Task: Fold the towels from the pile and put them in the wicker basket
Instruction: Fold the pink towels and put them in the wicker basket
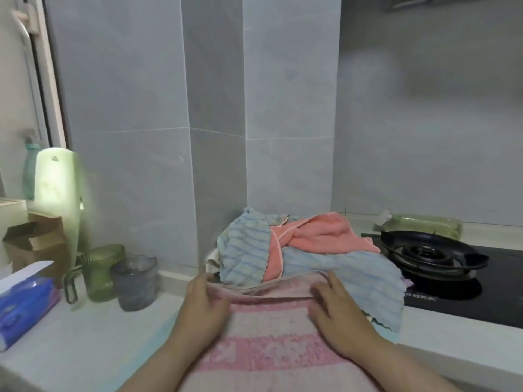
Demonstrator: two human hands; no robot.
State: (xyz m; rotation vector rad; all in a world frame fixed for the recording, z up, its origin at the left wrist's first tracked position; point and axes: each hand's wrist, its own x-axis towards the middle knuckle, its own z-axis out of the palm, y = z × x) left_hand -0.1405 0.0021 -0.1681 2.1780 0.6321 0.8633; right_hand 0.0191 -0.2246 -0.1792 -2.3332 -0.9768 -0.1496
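A pink and beige striped towel (268,340) lies spread on the white counter in front of me. My left hand (202,309) grips its far left edge, fingers curled over the hem. At the far right edge my right hand (336,312) pinches the towel. Just behind it sits the pile: a blue striped towel (339,275) and a coral pink towel (319,233) bunched on top. No wicker basket is in view.
A black gas burner (433,253) on a dark hob stands to the right of the pile. On the left are a grey cup (134,281), a green glass mug (99,273), a blue tissue pack (22,304), a pale green bottle (58,193) and a cardboard box (34,241).
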